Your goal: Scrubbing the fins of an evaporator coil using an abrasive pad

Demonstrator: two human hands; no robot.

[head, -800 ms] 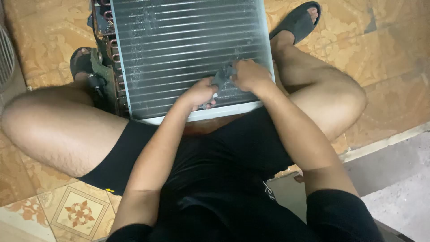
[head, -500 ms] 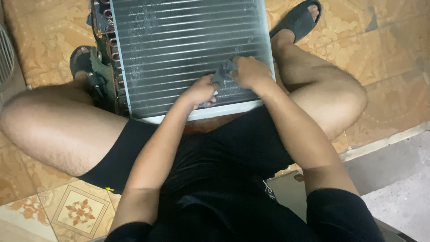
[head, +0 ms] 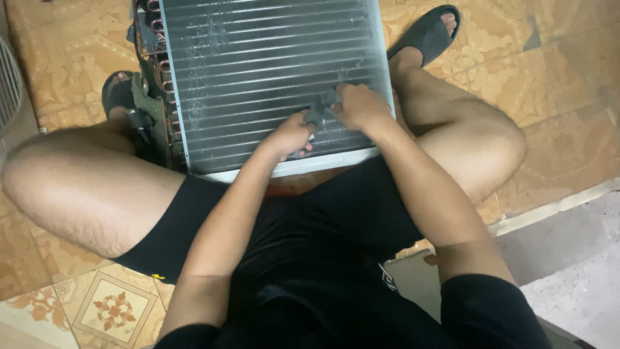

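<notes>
Hands meet low on the finned coil (head: 271, 71): left hand (head: 290, 134) and right hand (head: 359, 105) both curl fingers around a small grey tool (head: 321, 107). Fins far up look bent and patchy in places; judging by that, much combing remains.

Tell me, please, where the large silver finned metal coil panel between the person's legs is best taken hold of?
Probably by the white bottom edge strip and the plain right side edge of the silver finned coil panel, coming from the person's side. The thin fins look easily bent, and the left end carries copper tube bends.
</notes>
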